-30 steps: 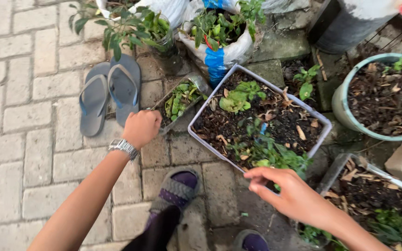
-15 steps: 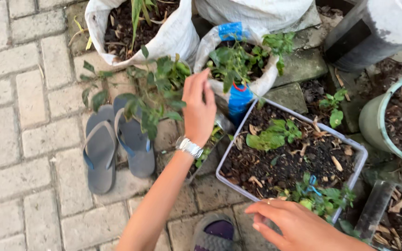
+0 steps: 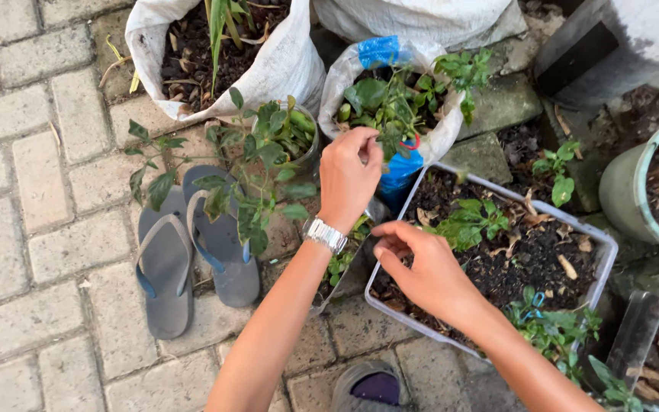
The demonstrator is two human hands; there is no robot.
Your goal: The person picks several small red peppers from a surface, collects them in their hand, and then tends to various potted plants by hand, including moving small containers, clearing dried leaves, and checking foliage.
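My left hand (image 3: 348,174), with a metal watch on its wrist, reaches out to a leafy plant (image 3: 390,95) that grows in a white and blue bag (image 3: 387,53). Its fingertips are pinched together on the plant's near leaves. My right hand (image 3: 421,267) hovers over the near left corner of a white rectangular planter (image 3: 602,248) filled with dark soil, dry leaves and small green plants. Its fingers are curled in, with the thumb against them, and I see nothing held in them.
A pair of grey flip-flops (image 3: 192,252) lies on the brick paving at the left. A small shrub (image 3: 265,149) stands beside them, and a large white sack of soil (image 3: 284,65) behind. A green round pot (image 3: 623,191) is at the right. My sandalled foot (image 3: 368,385) is below.
My left hand has gone from the narrow trough up to the bagged plant and closed its fingers there. My right hand has moved left and forward to the planter's corner. The view has tilted forward.
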